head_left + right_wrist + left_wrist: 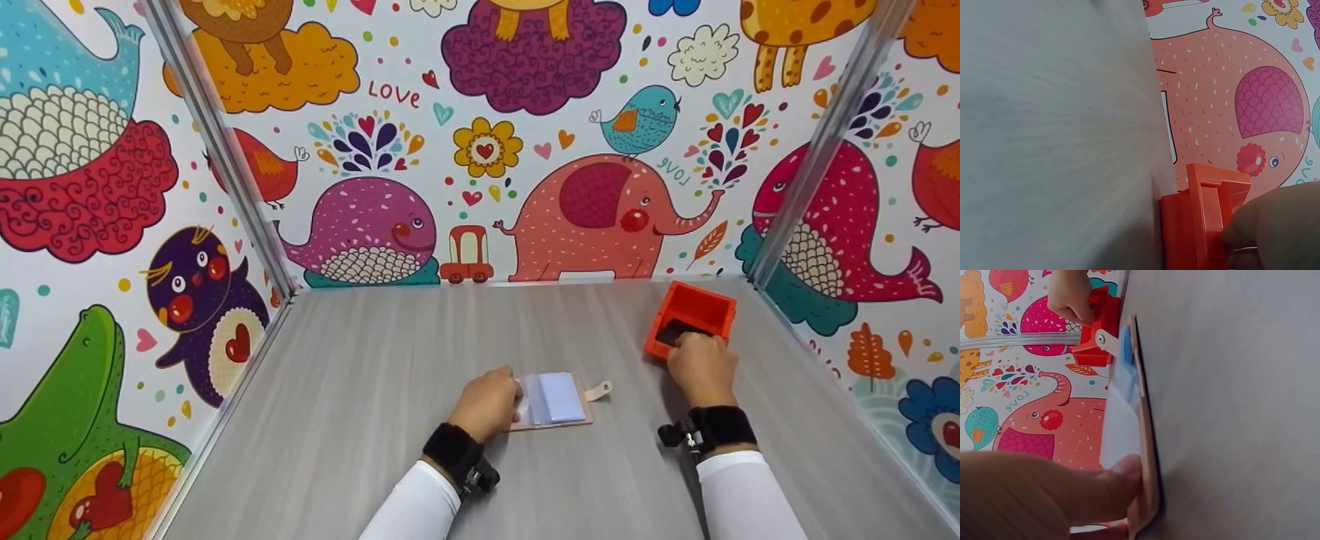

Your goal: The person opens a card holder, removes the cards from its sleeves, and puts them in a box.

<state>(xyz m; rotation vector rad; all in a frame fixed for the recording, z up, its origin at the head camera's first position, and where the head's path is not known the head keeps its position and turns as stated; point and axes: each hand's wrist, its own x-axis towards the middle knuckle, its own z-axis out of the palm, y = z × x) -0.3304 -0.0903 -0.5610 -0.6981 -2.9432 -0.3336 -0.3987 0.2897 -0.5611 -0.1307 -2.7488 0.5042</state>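
Note:
An open card holder [590,420] lies on the table, with clear plastic sleeves [562,397] inside and a pale snap strap [600,391] sticking out on its right. My left hand [486,405] grips its left side, and in the left wrist view the thumb [1126,467] presses on the inner sleeve. My right hand [703,367] reaches over the near edge of an orange-red bin [697,300], fingers down inside it. Something dark and flat [675,331] shows in the bin beside those fingers. The bin wall hides the fingertips, so I cannot tell whether they hold it.
The grey wood-grain table [360,360] is enclosed by walls printed with cartoon animals [375,217]. Metal corner posts [225,157] stand at the back left and back right. The bin sits near the back right corner. Each wrist wears a black strap with a small camera.

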